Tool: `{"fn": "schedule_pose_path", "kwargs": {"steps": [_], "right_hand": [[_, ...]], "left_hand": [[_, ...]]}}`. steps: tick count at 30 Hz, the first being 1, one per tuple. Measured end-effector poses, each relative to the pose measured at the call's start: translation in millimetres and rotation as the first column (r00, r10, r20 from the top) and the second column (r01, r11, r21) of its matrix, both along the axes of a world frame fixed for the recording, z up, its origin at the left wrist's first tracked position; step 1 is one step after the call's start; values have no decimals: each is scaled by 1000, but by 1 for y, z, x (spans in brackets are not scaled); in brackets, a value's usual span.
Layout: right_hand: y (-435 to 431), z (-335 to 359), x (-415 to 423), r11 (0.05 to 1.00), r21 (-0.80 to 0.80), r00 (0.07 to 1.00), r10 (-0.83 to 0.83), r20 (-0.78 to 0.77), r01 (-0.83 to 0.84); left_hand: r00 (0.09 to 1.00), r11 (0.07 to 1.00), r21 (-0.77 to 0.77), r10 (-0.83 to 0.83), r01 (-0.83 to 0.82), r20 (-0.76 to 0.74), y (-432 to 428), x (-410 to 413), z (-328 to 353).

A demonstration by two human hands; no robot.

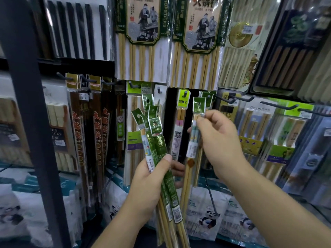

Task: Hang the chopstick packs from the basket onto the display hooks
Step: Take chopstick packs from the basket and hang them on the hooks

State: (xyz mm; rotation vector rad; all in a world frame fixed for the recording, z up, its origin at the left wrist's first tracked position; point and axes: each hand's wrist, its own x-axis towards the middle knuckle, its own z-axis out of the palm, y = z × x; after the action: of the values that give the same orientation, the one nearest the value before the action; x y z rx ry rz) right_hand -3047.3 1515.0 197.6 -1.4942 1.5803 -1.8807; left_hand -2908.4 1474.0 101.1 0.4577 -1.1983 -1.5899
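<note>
**Step in hand: hang one pack.**

The right grip point(220, 138) pinches a single chopstick pack point(194, 149) between thumb and fingers, just below its green header card point(199, 106). It holds the pack upright in front of the display. The left grip point(152, 178) is closed around the lower half of the spare packs point(155, 135), which fan upward with their punched headers free. The basket is not in view.

Recommended procedure, judged from this position:

1. Select the hook. Matching green headers point(207, 96) hang just behind the raised pack. The black hook point(226, 99) beside them is the likely target, but which hook carries them cannot be told.
2. Pinch close under the header so the card is stiff and its punched hole faces the hook tip squarely.
3. Raise the pack until the hole is level with the tip, then push it straight back along the hook. Do not twist, as the thin card may tear.
4. Release only when the pack hangs freely.
5. Hold the spare packs low and apart from the hung stock to avoid dislodging it.
</note>
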Motion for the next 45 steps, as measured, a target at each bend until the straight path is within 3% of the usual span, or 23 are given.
{"fn": "schedule_pose_path", "kwargs": {"steps": [4,9,23,34,36,40,45], "right_hand": [[-5,10,-14,996,-58,995,-62,74,66],[-12,13,-23,985,-71,987,-155,46,158],[-17,20,-24,980,-93,983,-174,51,178],[-9,0,-21,948,-100,953,-302,30,303],[-2,-6,-12,969,-104,973,-229,-35,224],[8,-17,9,995,54,986,85,-146,-78],[6,-16,14,986,100,969,153,-195,-136]], "left_hand": [[1000,1000,-28,-3,3,11,-1,3,1],[999,997,-73,-7,11,53,0,4,2],[993,995,-99,38,-27,108,-1,1,-1],[990,987,-157,56,-35,129,-1,4,2],[992,986,-162,60,-41,111,0,5,4],[996,979,-202,39,-21,82,2,3,4],[992,976,-212,71,-46,108,-1,1,0]]}}
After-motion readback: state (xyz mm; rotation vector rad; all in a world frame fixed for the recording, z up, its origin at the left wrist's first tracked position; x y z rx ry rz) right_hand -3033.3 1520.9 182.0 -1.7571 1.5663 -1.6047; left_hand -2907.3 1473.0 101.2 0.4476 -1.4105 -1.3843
